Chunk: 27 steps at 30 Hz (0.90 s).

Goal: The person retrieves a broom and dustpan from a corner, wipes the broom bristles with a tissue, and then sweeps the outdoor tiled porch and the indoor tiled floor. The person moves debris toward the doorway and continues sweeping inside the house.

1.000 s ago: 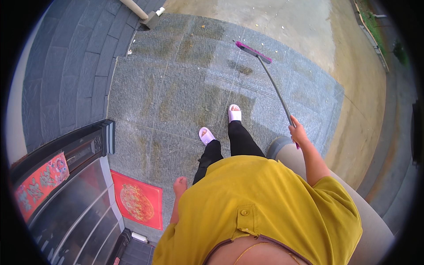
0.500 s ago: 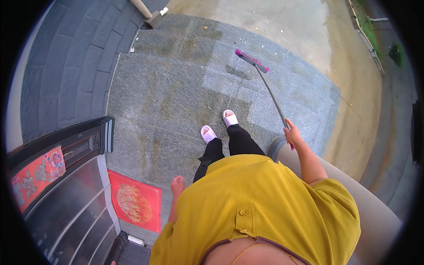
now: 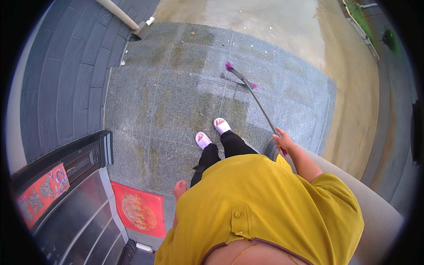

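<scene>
My right hand [image 3: 282,139] is wrapped round the grey handle of a broom [image 3: 263,110], close to its top end. The broom slants away to the far left. Its dark head [image 3: 239,76] is tilted over the stone tiles ahead of my feet, magenta bristles showing at both ends. Whether the bristles press on the tiles I cannot tell. Down at my left side, beside the black trouser leg, hangs my left hand [image 3: 180,189], fingers curled in with no object showing in them.
My feet in pale slippers [image 3: 221,125] stand on grey stone paving [image 3: 176,119]. A red doormat [image 3: 140,210] lies by the door at left. A tiled wall [image 3: 70,75] and a pole [image 3: 118,15] rise far left. A rounded pale column [image 3: 353,185] stands right. Small litter bits dot the far tiles.
The broom head has come nearer and a little left, and its angle has turned. My right hand has shifted slightly left and nearer. My left hand stays curled at my side.
</scene>
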Available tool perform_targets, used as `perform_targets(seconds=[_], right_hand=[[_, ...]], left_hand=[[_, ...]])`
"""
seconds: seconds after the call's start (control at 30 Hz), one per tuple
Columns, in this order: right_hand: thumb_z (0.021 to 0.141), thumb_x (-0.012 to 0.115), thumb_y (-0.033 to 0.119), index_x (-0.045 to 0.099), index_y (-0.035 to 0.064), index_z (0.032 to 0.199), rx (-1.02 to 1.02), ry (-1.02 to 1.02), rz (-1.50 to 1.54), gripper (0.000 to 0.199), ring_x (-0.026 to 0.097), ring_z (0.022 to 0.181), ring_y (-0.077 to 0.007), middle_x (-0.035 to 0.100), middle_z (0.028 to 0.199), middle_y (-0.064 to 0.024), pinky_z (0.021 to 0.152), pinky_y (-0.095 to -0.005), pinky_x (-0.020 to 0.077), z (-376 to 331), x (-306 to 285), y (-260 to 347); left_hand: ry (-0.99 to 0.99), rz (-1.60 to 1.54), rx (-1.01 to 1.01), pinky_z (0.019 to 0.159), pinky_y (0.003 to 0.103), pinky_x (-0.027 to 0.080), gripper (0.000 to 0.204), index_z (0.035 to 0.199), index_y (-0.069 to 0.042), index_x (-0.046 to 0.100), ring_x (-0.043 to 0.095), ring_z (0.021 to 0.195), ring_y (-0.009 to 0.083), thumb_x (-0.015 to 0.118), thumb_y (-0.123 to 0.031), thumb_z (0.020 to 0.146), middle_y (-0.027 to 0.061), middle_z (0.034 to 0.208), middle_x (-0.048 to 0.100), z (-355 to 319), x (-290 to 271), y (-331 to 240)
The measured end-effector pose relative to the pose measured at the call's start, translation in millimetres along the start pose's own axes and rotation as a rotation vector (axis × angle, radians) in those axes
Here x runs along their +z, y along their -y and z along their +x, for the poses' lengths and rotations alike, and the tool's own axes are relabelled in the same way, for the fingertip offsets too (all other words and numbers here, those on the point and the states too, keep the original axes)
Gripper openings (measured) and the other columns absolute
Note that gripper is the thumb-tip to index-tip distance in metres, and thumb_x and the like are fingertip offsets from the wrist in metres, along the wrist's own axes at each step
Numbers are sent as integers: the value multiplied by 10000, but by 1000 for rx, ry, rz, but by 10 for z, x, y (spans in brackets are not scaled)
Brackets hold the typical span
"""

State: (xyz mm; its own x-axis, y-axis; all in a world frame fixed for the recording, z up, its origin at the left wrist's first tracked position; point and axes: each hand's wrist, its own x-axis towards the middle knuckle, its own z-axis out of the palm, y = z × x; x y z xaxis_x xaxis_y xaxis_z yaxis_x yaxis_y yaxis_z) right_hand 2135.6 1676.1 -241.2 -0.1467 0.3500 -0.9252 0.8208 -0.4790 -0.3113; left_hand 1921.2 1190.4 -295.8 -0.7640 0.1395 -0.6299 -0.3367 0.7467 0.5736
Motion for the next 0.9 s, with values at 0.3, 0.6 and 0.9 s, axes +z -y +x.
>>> perform_targets(seconds=[0.3,0.6,0.9], right_hand=[[917,431,229,426,120,1218,-173,-224,156,320,403,472,-83,443,637,-7,395,-236,362,581,-486,-538],[945,362,262,297,223,1344,-333,-616,8,407,381,423,-102,412,578,-18,361,-262,352,1584,-449,-1289],[937,372,288,286,192,1347,-216,-284,142,429,366,424,-110,409,608,-32,365,-271,343,1667,-222,-1898]], left_hand=[[92,112,14,444,243,389,196,904,-43,616,482,477,74,587,-211,807,7,602,548,274,117,-535],[140,118,-16,442,236,388,176,910,-54,624,471,467,71,592,-198,813,-6,588,541,454,166,-607],[121,95,13,421,244,365,171,886,-56,630,465,460,65,595,-205,809,-6,564,530,392,80,-586]])
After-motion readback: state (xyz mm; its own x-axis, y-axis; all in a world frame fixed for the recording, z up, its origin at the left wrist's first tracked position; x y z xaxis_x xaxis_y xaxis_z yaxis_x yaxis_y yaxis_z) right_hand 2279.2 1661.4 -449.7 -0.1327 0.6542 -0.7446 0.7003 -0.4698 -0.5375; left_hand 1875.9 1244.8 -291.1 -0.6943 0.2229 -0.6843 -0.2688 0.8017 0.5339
